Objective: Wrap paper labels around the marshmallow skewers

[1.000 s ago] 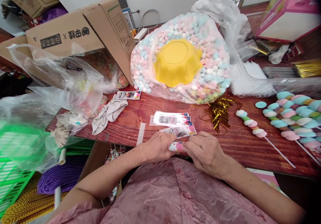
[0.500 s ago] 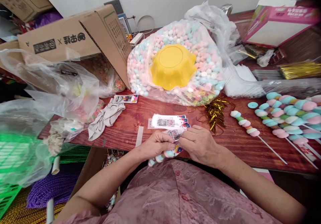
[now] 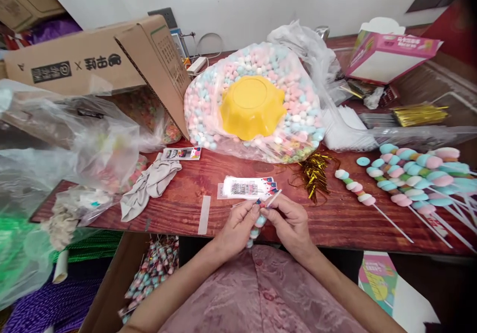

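Note:
A pastel marshmallow skewer (image 3: 255, 232) is between my two hands, near the table's front edge and close to my shirt. My left hand (image 3: 235, 231) is closed round it from the left, thumb pressed on it. From the other side my right hand (image 3: 290, 221) pinches it near its stick end; a white stick (image 3: 275, 198) pokes up there. A bit of blue and red printed packaging shows between the fingers, and most of it is hidden. Just beyond the hands lies a stack of printed plastic bags (image 3: 246, 189).
A large bag of marshmallows (image 3: 301, 94) with a yellow bowl (image 3: 253, 107) upside down on it stands behind. Finished marshmallow skewers (image 3: 417, 174) lie at the right, gold twist ties (image 3: 316, 176) nearer. A grey glove-like cloth (image 3: 149, 184) and cardboard box (image 3: 82, 59) are at left.
The hands have turned the skewer more upright and brought its stick end up. The printed label seen between the fingers before is now mostly covered. The view has shifted slightly.

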`<state>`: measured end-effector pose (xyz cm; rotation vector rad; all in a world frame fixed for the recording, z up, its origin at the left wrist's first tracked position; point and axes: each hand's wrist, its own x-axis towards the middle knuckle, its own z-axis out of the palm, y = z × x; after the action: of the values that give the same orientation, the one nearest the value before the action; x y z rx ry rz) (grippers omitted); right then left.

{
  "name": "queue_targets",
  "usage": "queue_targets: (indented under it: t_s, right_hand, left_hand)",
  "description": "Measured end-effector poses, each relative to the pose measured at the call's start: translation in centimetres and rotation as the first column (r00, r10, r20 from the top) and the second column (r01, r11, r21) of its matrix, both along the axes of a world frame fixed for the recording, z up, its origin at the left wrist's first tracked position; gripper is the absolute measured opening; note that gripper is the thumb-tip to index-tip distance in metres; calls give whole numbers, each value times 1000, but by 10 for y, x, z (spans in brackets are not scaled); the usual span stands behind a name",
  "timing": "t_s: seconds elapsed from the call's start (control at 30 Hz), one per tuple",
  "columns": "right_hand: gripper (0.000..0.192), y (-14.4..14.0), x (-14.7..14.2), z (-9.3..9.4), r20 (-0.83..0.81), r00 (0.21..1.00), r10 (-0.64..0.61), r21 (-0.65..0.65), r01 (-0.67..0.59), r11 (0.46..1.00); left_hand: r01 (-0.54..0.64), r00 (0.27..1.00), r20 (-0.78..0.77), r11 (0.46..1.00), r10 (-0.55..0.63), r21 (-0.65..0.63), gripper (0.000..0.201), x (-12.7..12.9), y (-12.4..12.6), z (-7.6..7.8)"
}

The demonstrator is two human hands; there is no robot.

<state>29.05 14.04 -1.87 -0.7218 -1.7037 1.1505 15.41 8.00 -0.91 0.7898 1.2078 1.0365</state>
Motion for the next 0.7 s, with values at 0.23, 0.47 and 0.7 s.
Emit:
queue_targets:
  t_s: [0.23,0.47,0.7]
  right_hand:
    - [25,-3,-5,-12,9,1000,1,-94,0,996]
    - [25,19,23,3,252,949,-191,658,-23,752]
    - [26,11,53,21,547,835,-60,746,-454,487]
  left_hand:
    - [308,951,-5,951,-308,24,52,-18,4,13]
    - [363,931,67,930,-358,-65,51,-28,15,14]
    - [782,620,290,607,-730,-144,45,-28,26,10]
